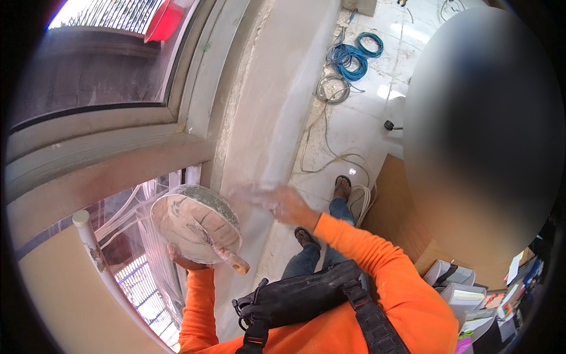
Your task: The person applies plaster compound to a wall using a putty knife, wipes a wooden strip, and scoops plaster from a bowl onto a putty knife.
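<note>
"bowl (207, 196) first: where was it?"

"at your left, low beside the window frame (100, 168), with the clear plastic (153, 236) next to it. your left hand (188, 262) held it at the near edge, and the bowl hid part of your fingers."

"and what lay inside?"

"pale paste (177, 230), spread over most of the inside. a wood-handled tool (238, 264) rested in it, its far end coated and its handle sticking out over the rim toward you."

"your right hand (290, 205)?"

"you had it out in front, over by the pale wall (283, 88), to the right of the bowl and apart from it. it was blurred, with a pale smear of something at your fingers, so i couldn't tell whether you gripped anything."

"what stood or lay around you?"

"your black bag (300, 295) hung across your chest. past your feet (342, 189), blue cable (351, 62) lay coiled on the tiles (383, 29), with grey cable (333, 102) just beside it. a brown panel (383, 203) stood to your right, near some grey file holders (463, 298)."
</note>
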`<state>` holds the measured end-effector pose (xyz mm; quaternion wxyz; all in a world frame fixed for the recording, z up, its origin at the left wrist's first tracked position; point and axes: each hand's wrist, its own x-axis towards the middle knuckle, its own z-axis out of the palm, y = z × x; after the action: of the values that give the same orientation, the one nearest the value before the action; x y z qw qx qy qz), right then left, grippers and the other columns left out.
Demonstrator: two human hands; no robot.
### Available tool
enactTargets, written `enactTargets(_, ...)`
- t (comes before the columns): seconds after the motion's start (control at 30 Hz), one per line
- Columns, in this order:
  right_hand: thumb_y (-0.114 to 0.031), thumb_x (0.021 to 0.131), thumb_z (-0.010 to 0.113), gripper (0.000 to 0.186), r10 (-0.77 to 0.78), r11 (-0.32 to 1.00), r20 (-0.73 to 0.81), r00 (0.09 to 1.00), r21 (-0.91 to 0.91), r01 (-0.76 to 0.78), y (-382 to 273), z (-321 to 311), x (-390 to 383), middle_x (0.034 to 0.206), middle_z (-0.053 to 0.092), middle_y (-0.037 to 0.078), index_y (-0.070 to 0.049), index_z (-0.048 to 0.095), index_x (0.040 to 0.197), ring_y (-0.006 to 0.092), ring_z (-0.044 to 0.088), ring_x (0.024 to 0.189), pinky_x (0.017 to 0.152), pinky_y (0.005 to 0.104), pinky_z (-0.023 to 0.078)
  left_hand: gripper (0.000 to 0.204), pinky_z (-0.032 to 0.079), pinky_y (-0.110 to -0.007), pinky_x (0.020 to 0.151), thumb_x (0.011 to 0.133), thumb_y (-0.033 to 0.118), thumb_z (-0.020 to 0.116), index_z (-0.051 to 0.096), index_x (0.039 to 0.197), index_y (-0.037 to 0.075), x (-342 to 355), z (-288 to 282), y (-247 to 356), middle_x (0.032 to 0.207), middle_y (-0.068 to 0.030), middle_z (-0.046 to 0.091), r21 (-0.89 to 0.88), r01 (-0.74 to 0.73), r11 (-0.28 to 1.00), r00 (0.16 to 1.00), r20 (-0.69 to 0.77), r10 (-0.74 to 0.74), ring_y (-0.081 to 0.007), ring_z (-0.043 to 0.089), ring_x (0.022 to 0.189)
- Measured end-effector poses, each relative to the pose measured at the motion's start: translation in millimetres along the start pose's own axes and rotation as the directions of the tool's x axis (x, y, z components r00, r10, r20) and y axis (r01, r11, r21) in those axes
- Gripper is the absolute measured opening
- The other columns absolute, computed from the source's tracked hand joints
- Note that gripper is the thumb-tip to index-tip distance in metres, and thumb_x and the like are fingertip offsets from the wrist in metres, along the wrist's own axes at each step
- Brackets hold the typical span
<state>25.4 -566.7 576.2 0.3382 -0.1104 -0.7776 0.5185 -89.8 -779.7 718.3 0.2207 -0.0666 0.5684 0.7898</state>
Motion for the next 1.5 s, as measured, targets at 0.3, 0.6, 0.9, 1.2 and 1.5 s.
enactTargets(0.3,-0.012,0.074,0.050,0.026,0.262,0.945,-0.447,0.855,-0.061,-0.322,125.5,-102.9,136.3,0.080,0.060,0.027,0.004,0.062,0.091,0.0435,0.058,0.078,0.071,0.0454,0.046,0.077,0.035,-0.047,0.103,0.079,0.052,0.044,0.028,0.141,0.008,6.3,-2.1,0.6,0.138,-0.0144,0.039,0.049,-0.091,0.995,0.995,-0.040,0.093,-0.0328,0.041,0.123)
enactTargets(0.6,-0.009,0.075,0.049,0.037,0.230,0.969,-0.336,0.913,-0.003,-0.245,88.8,-89.0,168.8,0.096,0.064,0.023,-0.003,0.062,0.109,0.0340,0.063,0.087,0.078,0.0369,0.048,0.074,0.037,-0.045,0.102,0.080,0.052,0.043,0.033,0.139,0.008,2.3,-2.8,0.6,0.135,-0.0135,0.042,0.030,-0.068,0.997,0.992,-0.107,0.071,-0.0311,0.044,0.120)
enactTargets(0.9,-0.009,0.074,0.054,0.034,0.175,0.984,0.018,0.984,0.016,-0.175,-4.5,40.7,-38.7,0.099,0.060,0.012,-0.012,0.059,0.108,0.0292,0.056,0.090,0.075,0.0419,0.044,0.075,0.037,-0.048,0.101,0.079,0.053,0.046,0.033,0.139,0.010,-5.1,16.8,-2.3,0.135,-0.0134,0.042,0.096,-0.061,0.994,0.997,-0.038,0.065,-0.0325,0.044,0.120)
enactTargets(1.2,-0.015,0.076,0.046,0.039,0.483,0.820,-0.526,0.700,-0.007,-0.572,292.9,-66.1,96.5,0.093,0.062,0.028,0.001,0.061,0.108,0.0424,0.060,0.091,0.081,0.0421,0.047,0.073,0.038,-0.050,0.099,0.079,0.050,0.046,0.032,0.139,0.010,2.4,-17.4,-0.3,0.133,-0.0154,0.043,0.079,-0.088,0.993,0.996,0.004,0.088,-0.0336,0.044,0.119)
enactTargets(1.5,-0.010,0.078,0.052,0.031,0.519,0.846,-0.259,0.814,0.024,-0.532,211.9,15.9,45.1,0.099,0.063,0.021,-0.006,0.065,0.106,0.0369,0.060,0.093,0.084,0.0430,0.047,0.068,0.034,-0.054,0.102,0.082,0.041,0.046,0.030,0.140,0.010,1.0,-29.9,9.6,0.136,-0.0173,0.041,-0.168,0.046,0.985,0.987,0.157,-0.020,-0.0352,0.042,0.122)
